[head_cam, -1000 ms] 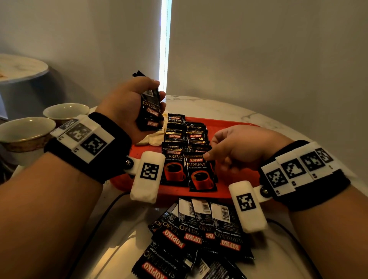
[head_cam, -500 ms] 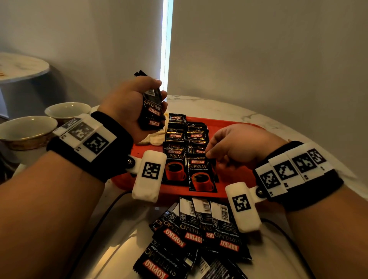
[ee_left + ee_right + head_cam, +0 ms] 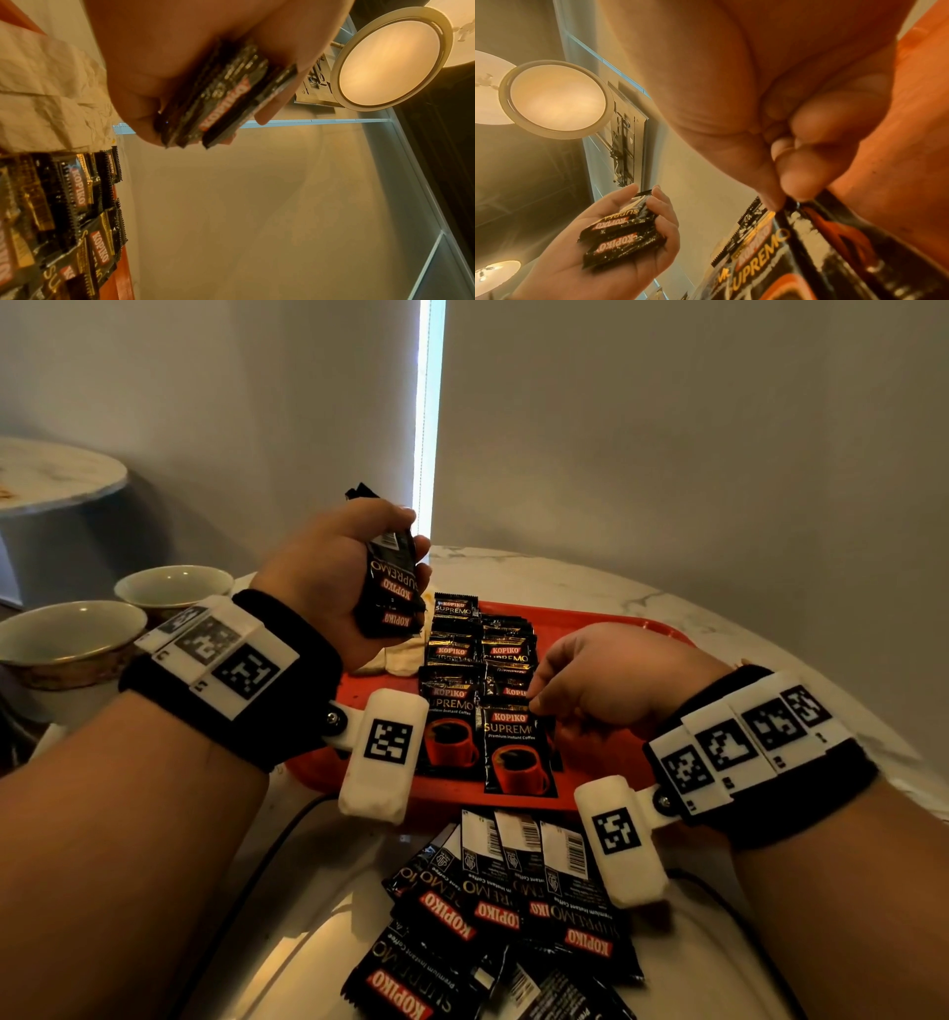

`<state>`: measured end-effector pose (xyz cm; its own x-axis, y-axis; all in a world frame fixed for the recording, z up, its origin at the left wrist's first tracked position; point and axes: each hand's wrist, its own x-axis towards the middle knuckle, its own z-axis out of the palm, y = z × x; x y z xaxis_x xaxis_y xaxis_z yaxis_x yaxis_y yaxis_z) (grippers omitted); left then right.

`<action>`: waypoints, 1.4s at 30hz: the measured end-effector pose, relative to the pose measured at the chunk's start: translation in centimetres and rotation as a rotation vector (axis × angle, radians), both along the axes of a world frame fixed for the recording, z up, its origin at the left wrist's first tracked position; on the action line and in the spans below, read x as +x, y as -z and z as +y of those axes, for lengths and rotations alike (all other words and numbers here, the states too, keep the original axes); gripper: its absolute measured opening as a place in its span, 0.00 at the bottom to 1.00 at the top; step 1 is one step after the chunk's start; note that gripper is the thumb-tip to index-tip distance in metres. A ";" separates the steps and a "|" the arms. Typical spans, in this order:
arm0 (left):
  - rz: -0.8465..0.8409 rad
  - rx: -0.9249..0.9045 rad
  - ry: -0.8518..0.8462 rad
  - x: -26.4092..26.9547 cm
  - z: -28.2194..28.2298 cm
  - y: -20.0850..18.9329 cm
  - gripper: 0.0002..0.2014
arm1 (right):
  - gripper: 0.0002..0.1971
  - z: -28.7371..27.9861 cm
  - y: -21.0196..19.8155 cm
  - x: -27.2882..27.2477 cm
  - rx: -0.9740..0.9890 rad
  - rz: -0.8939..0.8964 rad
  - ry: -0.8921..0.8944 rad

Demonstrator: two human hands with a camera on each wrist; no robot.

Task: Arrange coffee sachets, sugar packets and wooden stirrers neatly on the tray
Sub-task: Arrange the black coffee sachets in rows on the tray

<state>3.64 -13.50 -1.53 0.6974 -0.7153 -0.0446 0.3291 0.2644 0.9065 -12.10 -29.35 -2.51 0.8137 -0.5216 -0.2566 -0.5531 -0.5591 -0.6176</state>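
Holding a small stack of coffee sachets [image 3: 388, 588] clamped between thumb and fingers, the left hand [image 3: 339, 577] waits above the tray's [image 3: 616, 762] left far corner, likely as a supply to deal from. On the tray two overlapping rows of sachets run from the far edge to the near one; the front sachet [image 3: 518, 747] reads "KOPIKO SUPREMO Premium Instant Coffee". The right hand [image 3: 611, 680] pinches its top corner, probably to square it with its row. More sachets [image 3: 508, 911] lie loose on the table by the tray's near edge.

Seen from the left wrist, the stack [image 3: 218, 101] shows edge-on, with "KOPIKO" legible.

Seen from the right wrist, thumb and fingertip [image 3: 800, 182] nip the sachet's [image 3: 795, 253] edge.
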 end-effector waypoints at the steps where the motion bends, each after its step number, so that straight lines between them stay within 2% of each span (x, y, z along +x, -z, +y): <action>1: 0.001 0.000 0.002 0.0 0.0 0.0 0.04 | 0.02 -0.1 0.0 0.0 -0.001 -0.003 0.005; 13: 0.013 0.017 0.001 -0.7 0.3 -0.4 0.05 | 0.02 -0.9 -0.2 -0.1 -0.018 -0.057 0.070; 15: 0.019 0.078 0.010 -0.7 0.5 -0.5 0.06 | 0.02 -0.8 -0.3 -0.1 -0.020 -0.051 0.075; 19: -0.051 0.339 0.083 -0.3 1.4 -0.9 0.09 | 0.02 -0.7 -0.6 -0.2 -0.020 -0.061 0.090; 23: -0.146 0.433 0.159 -0.5 2.3 -1.7 0.26 | 0.04 -0.5 -1.2 -0.6 -0.028 -0.061 0.079; 25: -0.189 0.453 0.193 -0.9 2.4 -1.9 0.31 | 0.04 -0.3 -1.7 -1.1 0.023 -0.051 0.065; 27: -0.194 0.464 0.188 -1.3 2.1 -1.8 0.29 | 0.03 0.0 -2.2 -1.4 0.092 -0.019 0.048; 31: -0.137 0.451 0.225 -1.9 1.5 -1.4 0.20 | 0.09 1.0 -2.6 -1.4 0.283 0.090 0.009; 35: -0.133 0.460 0.200 -2.2 1.2 -1.4 0.17 | 0.13 1.2 -2.1 -1.2 0.272 0.124 -0.028; 42: -0.093 0.424 0.159 -2.1 1.0 -1.3 0.12 | 0.14 1.5 -1.6 -0.8 0.299 0.124 -0.028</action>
<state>1.52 -12.45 -0.27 0.5950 -0.7463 -0.2983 0.2474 -0.1831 0.9515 -12.94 -27.88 -0.93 0.7798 -0.3856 -0.4932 -0.6212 -0.3790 -0.6859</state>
